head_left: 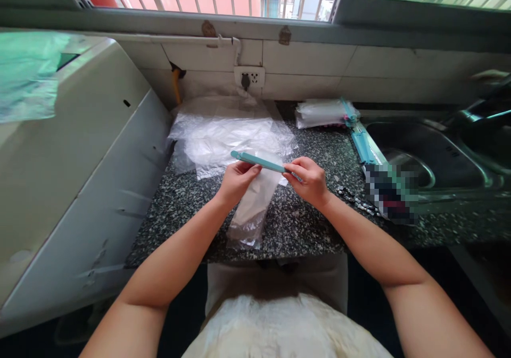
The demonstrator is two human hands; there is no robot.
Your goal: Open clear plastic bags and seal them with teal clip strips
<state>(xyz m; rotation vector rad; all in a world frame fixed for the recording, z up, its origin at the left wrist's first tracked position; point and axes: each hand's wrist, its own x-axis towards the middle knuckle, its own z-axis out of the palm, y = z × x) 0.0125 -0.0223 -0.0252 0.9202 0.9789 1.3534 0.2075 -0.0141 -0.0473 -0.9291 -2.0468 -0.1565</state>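
Observation:
A slim teal plastic strip (259,161) with a rounded left end is held level above the counter. The fingers of my left hand (236,181) pinch it near that end, and my right hand (308,178) grips its other end. Just below the strip, a narrow clear plastic bag (249,214) lies slanting toward the counter's front edge; whether a hand also touches it, I cannot tell. Behind my hands spreads a pile of clear plastic bags (227,132).
To the right lie stacked clear sleeves (321,113), more teal strips (362,144), small dark shiny pieces (359,201) and a pixelated item (389,196). A metal sink (407,134) adjoins them. A white appliance (91,188) borders the speckled counter (179,214) on the left.

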